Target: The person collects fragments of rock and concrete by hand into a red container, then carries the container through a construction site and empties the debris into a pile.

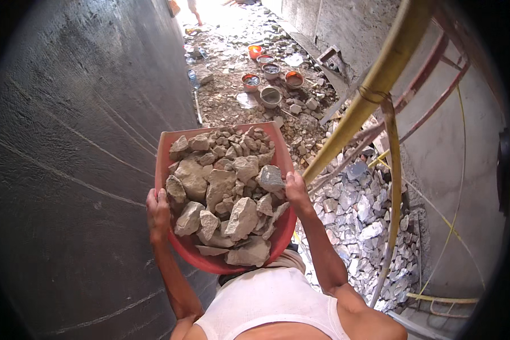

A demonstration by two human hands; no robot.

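The red pan (189,254) sits clasped between left fingers (162,196) and right fingers (290,179).

One left hand (158,211) and one right hand (296,190) are counted at one red tub (281,148). Dozens of stones (243,218) are contained in it; an exact count is prevented by overlap. Six buckets (270,97) are counted on the ground ahead. One heap of broken rock (364,226) is counted at the right. Two walls, one dark wall (68,147) and one pale wall (462,249), are counted.
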